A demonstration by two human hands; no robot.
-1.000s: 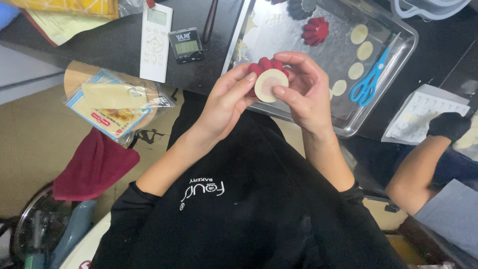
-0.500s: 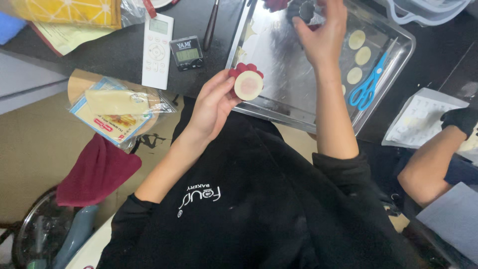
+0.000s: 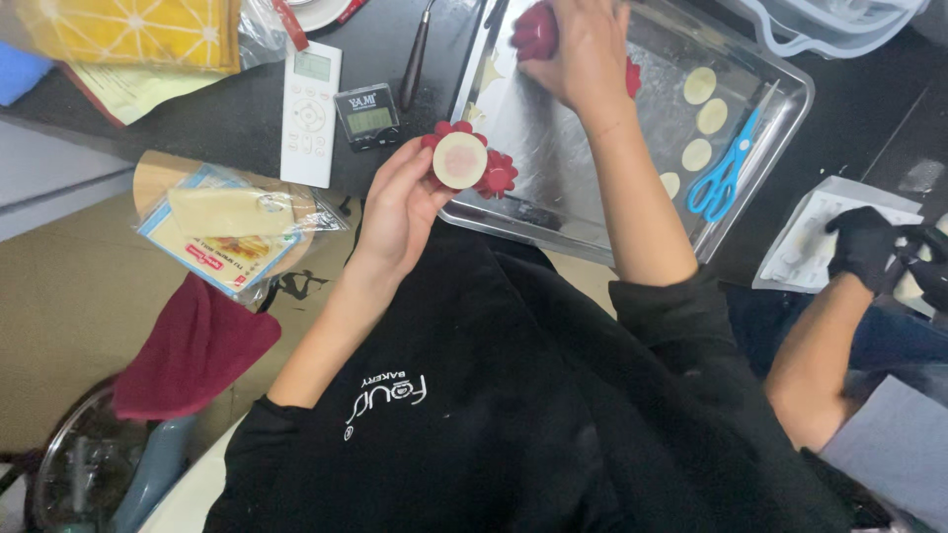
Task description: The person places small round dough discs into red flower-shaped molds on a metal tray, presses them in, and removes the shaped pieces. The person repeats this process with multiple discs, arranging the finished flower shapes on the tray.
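Two hands are at work, well apart from each other. My left hand (image 3: 400, 207) is raised over the near edge of the dark surface (image 3: 227, 118), and its grip is closed on a pale round dough disc (image 3: 460, 160) backed by a red flower-shaped mould (image 3: 494, 173); the red petals show around the disc's rim above and to its right. The disc sits just outside the near left rim of the metal tray (image 3: 553, 207), facing up toward me.

My right hand (image 3: 583, 49) is stretched out over the far part of the tray, its grip clenched round a second red mould (image 3: 536, 32), of which only a bunched part shows at the fingers' left side. Another bit of red (image 3: 632, 77) peeks out just right of that wrist; I cannot tell what it belongs to.

On the tray's right side lie four small pale dough rounds (image 3: 699, 86) in a loose line, with blue-handled scissors (image 3: 721, 178) just beside them. Left of the tray, on the surface, sit a small digital timer (image 3: 367, 115) and a white remote control (image 3: 309, 111). A bagged packet of wrappers (image 3: 227, 222) rests on a round wooden board (image 3: 158, 173), with a dark red cloth (image 3: 193, 345) below it. At the far right another person's black-gloved hand (image 3: 869, 247) touches a white paper (image 3: 820, 232).
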